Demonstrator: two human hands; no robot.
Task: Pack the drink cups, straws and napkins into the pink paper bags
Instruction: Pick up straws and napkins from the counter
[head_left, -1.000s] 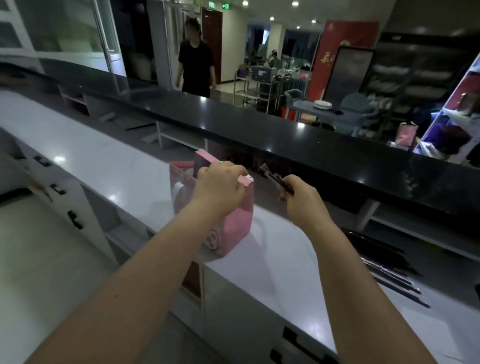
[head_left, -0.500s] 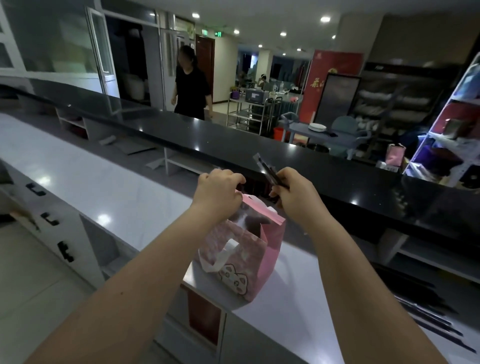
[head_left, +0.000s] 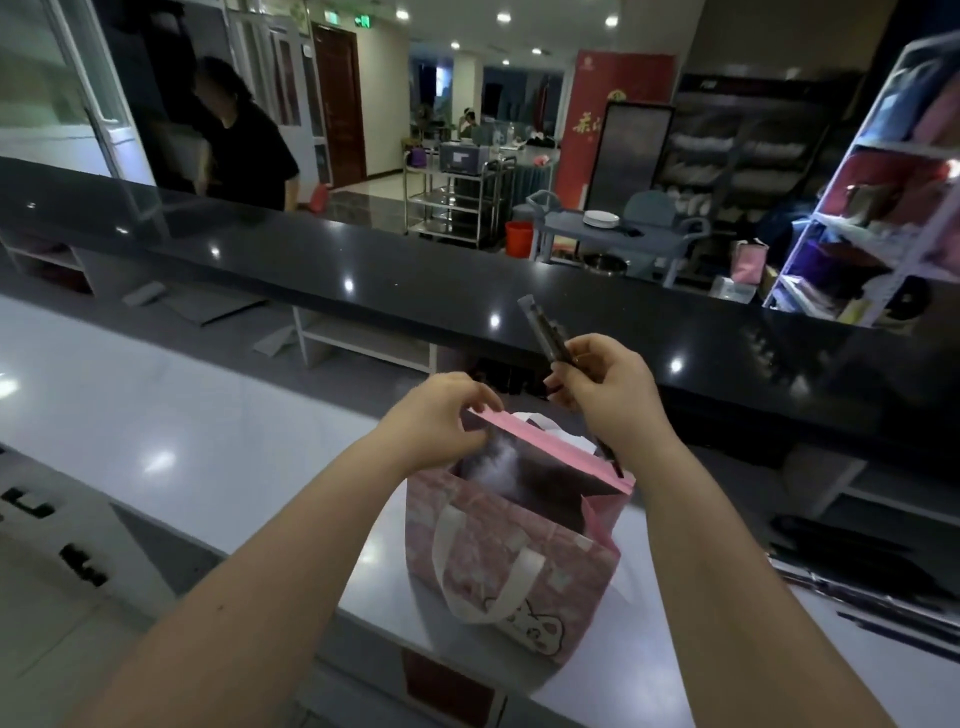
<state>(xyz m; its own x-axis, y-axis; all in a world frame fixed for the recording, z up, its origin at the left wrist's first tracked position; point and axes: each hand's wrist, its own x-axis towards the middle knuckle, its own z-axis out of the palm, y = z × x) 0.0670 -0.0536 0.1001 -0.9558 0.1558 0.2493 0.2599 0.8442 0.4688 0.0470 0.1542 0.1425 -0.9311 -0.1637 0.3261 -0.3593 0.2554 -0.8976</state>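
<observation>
left hand pinches the top rim of the pink paper bag at its far-left corner, fingers curled over the edge, bag mouth open. right hand grips a bundle of wrapped straws, dark inside a clear sleeve, fingers curled round the middle. upper end sticks up and away past the fingers. lower end shows below the palm, right at the bag's far rim; cannot tell if the tip is inside the bag or just behind it.

bag stands upright on the white bench, near the front edge. one white handle droops over the near face, the other pokes up at the far rim between the two hands. bear print low on the near face. inside is dark with a pale blurred patch, cannot tell what.

loose straws lie on the bench to the right, well apart from the bag. bench front at left has drawers with dark pulls.

black raised counter runs behind the bench. beyond it: a person in a black top at left, metal trolley, red bucket, grey cart with a stack of white plates, second pink bag, shelving unit at far right.
</observation>
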